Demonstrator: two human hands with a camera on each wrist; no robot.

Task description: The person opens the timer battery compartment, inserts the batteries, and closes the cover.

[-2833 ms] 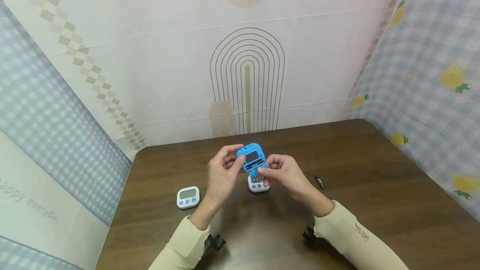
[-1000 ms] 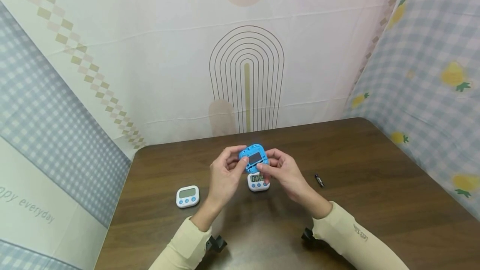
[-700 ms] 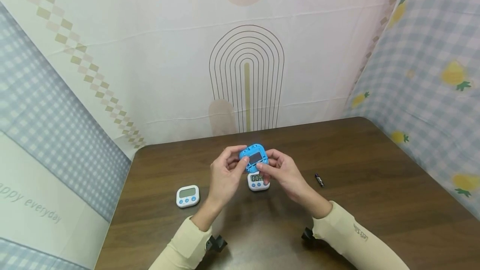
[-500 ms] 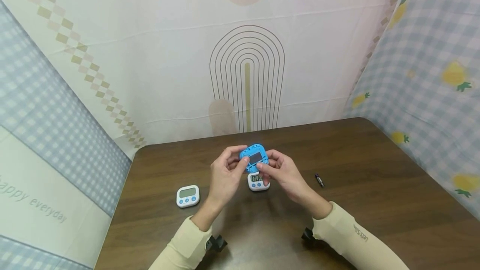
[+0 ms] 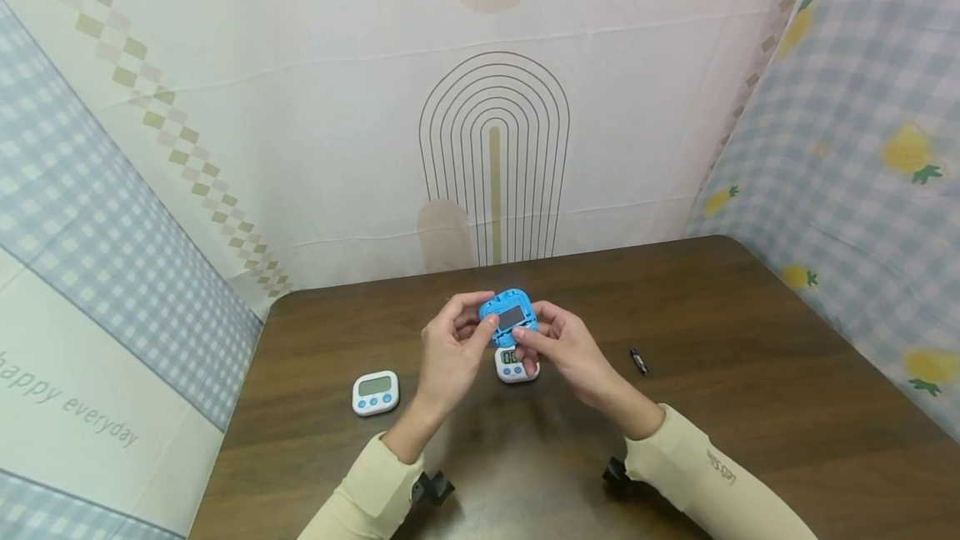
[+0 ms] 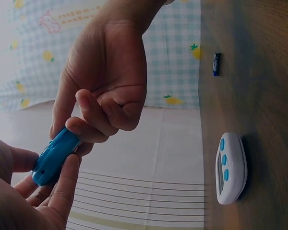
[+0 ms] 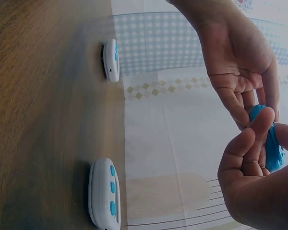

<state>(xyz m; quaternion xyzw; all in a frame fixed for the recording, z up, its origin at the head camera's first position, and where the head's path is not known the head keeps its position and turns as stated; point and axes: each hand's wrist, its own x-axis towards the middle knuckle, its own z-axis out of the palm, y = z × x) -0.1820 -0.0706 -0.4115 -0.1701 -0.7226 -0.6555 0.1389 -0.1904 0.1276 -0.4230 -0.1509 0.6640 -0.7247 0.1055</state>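
Observation:
A blue-backed digital timer (image 5: 508,298) is raised off the table between both hands, its back with a dark rectangle facing the head camera. My left hand (image 5: 450,348) pinches its left edge, thumb on the back and fingers behind. On the lower right, my right hand (image 5: 572,350) grips it, with the thumb pressing the battery-cover area. The left wrist view shows the blue case (image 6: 55,154) edge-on between the fingers. Just below, a white timer (image 5: 507,373) with blue buttons lies on the table, its display partly covered by my right fingers.
Another white timer (image 5: 376,394) with a blank screen lies to the left. A small dark battery (image 5: 639,362) rests on the brown table (image 5: 720,307) to the right. Patterned cloths hang behind the table and along both sides.
Earlier the timer's battery cover stood open at the lower edge, with a battery showing inside; now the cover lies flat against the back. Over the last second the hands hardly move.

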